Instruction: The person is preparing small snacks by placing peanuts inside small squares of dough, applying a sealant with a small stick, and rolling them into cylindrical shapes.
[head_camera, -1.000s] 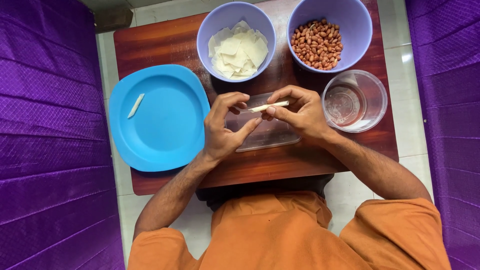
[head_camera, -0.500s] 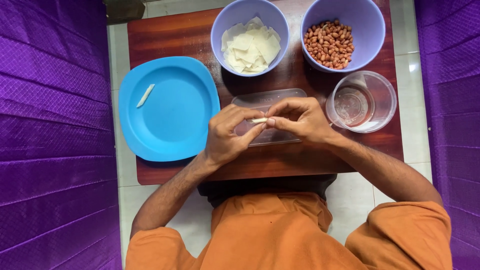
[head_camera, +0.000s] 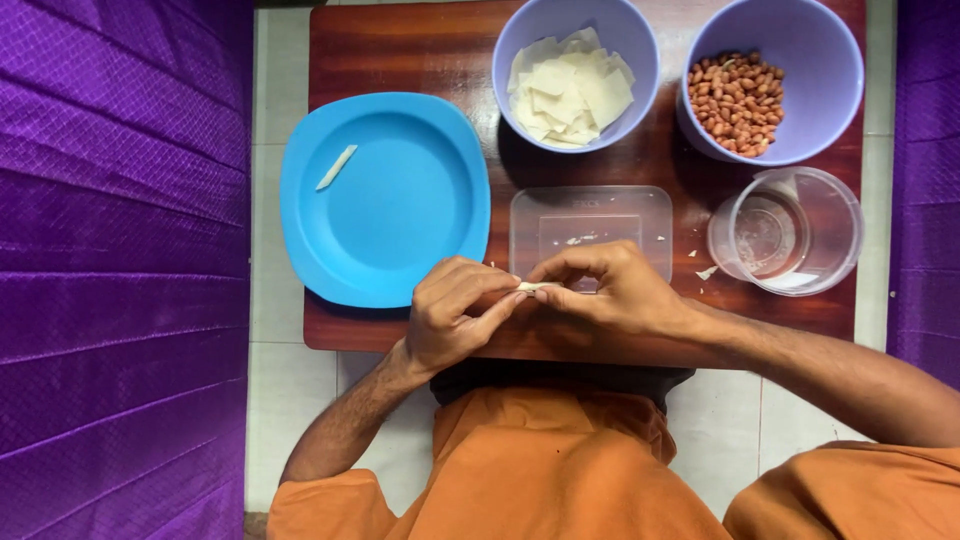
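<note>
Since a second ago, the pale dough strip (head_camera: 533, 288) has been rolled short between both hands. It is pinched by left hand (head_camera: 455, 315) and right hand (head_camera: 610, 290) fingers above the clear tray (head_camera: 590, 225) on the worktop (head_camera: 400, 45). A loose pinch could let it unroll. Its filling is hidden.

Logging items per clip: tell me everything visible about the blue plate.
The blue plate is a rounded-square dish that looks like plastic, with a raised rim and a shallow, glossy well. It lies flat on the left part of the wooden table, its left edge overhanging the tabletop. One small pale rolled strip lies in its upper left. Neither hand touches it.
</note>
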